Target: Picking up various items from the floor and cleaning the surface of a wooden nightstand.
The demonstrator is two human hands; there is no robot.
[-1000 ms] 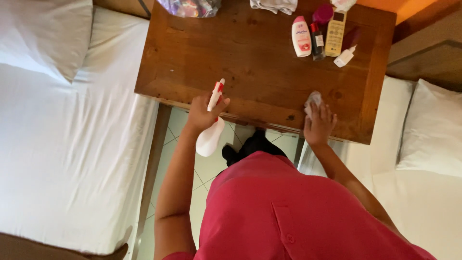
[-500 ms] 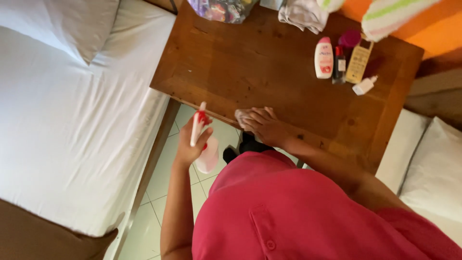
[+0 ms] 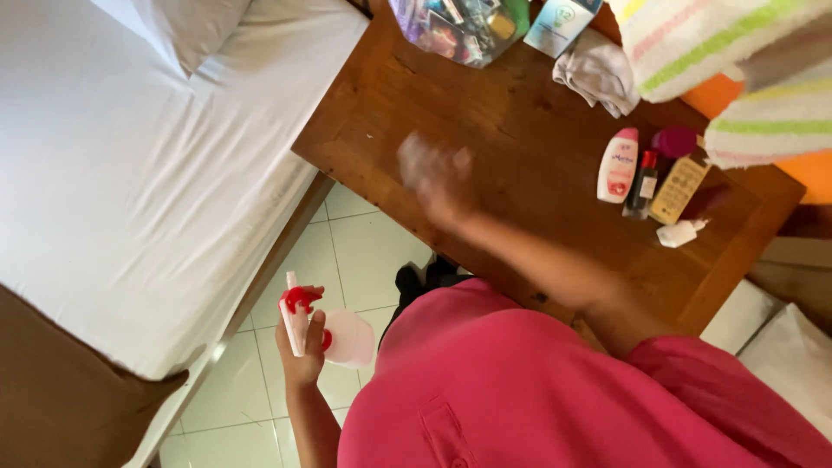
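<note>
Two hands have moved: the right hand, blurred, grip unclear, now sweeps mid-table. The left hand has dropped, clamped on a spray bottle. A white-and-pink bottle stands at the right.

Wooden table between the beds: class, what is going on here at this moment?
A person in a pink shirt leans over the wooden table. The right hand is blurred over the tabletop and seems to press a pale cloth on the wood. The left hand holds a spray bottle with a red trigger, off the table, above the tiled floor. Small bottles stand near the far edge.
</note>
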